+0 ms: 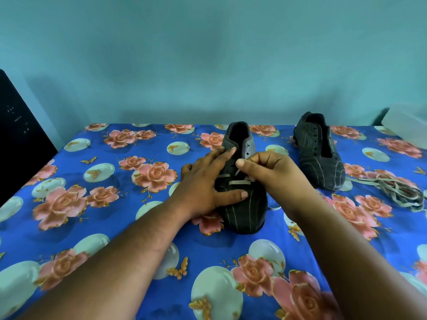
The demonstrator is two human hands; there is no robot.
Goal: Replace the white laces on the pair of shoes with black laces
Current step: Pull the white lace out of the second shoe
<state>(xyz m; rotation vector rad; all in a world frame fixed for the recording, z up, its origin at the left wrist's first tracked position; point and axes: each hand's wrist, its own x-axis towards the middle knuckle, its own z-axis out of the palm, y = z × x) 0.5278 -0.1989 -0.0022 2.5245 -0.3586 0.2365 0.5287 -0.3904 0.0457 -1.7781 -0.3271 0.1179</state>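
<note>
Two hands work on a striped shoe on the floral surface (111,185)

The near shoe (242,204) sits mid-surface; right of it lies the second shoe (320,158), unlaced, then loose white laces (402,190). Left hand (208,181) rests flat on the near shoe, fingers spread; right hand (270,174) pinches its white lace (239,182)

Two dark grey shoes with pale pinstripes (242,211) (320,153) sit on a bright blue cloth (129,227) printed with pink roses, white ovals and gold butterflies, with a grey-white lace (402,190) and a teal wall (208,54).
</note>
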